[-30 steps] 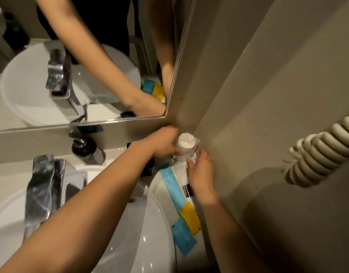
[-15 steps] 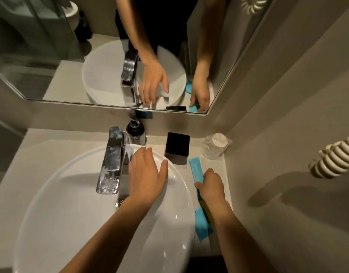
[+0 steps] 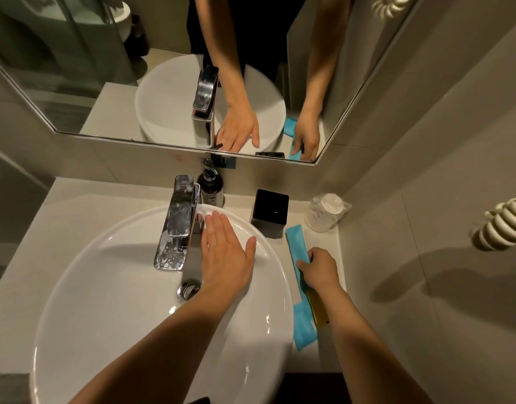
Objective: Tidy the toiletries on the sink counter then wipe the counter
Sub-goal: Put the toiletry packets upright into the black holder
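My right hand (image 3: 320, 268) is closed on a blue and yellow cloth (image 3: 297, 246) that lies along the narrow counter (image 3: 339, 240) right of the basin. My left hand (image 3: 226, 252) lies flat and open over the white basin (image 3: 105, 287), just right of the chrome faucet (image 3: 178, 223). At the back of the counter stand a dark pump bottle (image 3: 211, 186), a black square holder (image 3: 269, 212) and a plastic-wrapped glass (image 3: 323, 212) in the corner.
A mirror (image 3: 163, 68) above the counter reflects my arms and the basin. The tiled wall (image 3: 425, 170) runs close along the right, with a white coiled hose (image 3: 501, 223) hanging on it. The drain (image 3: 188, 290) sits under the faucet.
Both hands let go of the wrapped glass, now in the back corner. My left hand went over the basin, my right hand took hold of the cloth. The view pulled back.
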Action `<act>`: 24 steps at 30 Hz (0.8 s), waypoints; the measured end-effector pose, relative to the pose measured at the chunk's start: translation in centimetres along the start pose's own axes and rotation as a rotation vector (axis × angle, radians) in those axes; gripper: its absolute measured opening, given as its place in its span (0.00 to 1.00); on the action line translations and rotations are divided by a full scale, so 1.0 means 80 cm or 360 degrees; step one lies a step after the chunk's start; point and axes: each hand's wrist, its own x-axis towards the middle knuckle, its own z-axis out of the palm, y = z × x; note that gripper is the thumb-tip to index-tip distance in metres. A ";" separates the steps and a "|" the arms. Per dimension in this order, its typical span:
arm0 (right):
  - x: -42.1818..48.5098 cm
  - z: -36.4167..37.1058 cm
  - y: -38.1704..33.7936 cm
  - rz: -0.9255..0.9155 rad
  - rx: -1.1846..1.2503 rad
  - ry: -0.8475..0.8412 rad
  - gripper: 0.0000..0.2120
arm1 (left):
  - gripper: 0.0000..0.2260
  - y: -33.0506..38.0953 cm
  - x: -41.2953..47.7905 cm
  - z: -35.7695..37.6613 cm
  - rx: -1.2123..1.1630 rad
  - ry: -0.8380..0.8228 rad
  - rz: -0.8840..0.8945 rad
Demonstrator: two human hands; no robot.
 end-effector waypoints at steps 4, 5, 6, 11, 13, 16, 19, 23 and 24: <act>-0.024 -0.027 -0.005 -0.0091 0.0369 0.0093 0.10 | 0.39 0.000 0.000 0.002 0.0083 0.0007 0.0005; -0.032 -0.034 -0.007 -0.0127 0.0462 0.0130 0.08 | 0.39 -0.001 0.000 0.003 0.0099 0.0012 0.0010; -0.041 -0.041 -0.010 -0.0168 0.0544 0.0165 0.06 | 0.39 -0.001 0.000 0.003 0.0111 0.0017 0.0016; -0.073 -0.084 -0.051 -0.0432 0.1024 0.0364 0.02 | 0.39 0.001 0.001 0.003 0.0143 0.0014 0.0019; -0.074 -0.100 -0.076 -0.0558 0.1096 0.0445 0.02 | 0.39 0.001 0.001 0.002 0.0151 0.0018 0.0023; -0.068 -0.116 -0.120 -0.0729 0.1236 0.0493 0.04 | 0.39 -0.001 0.002 0.005 0.0148 0.0031 0.0030; -0.055 -0.117 -0.163 -0.0877 0.1323 0.0531 0.07 | 0.39 -0.005 0.004 0.012 0.0136 0.0069 0.0055; -0.026 -0.091 -0.187 -0.0888 0.1240 0.0437 0.01 | 0.39 -0.006 0.005 0.016 0.0123 0.0082 0.0062; -0.019 -0.082 -0.187 -0.0860 0.1199 0.0404 0.01 | 0.39 -0.006 0.004 0.016 0.0120 0.0085 0.0063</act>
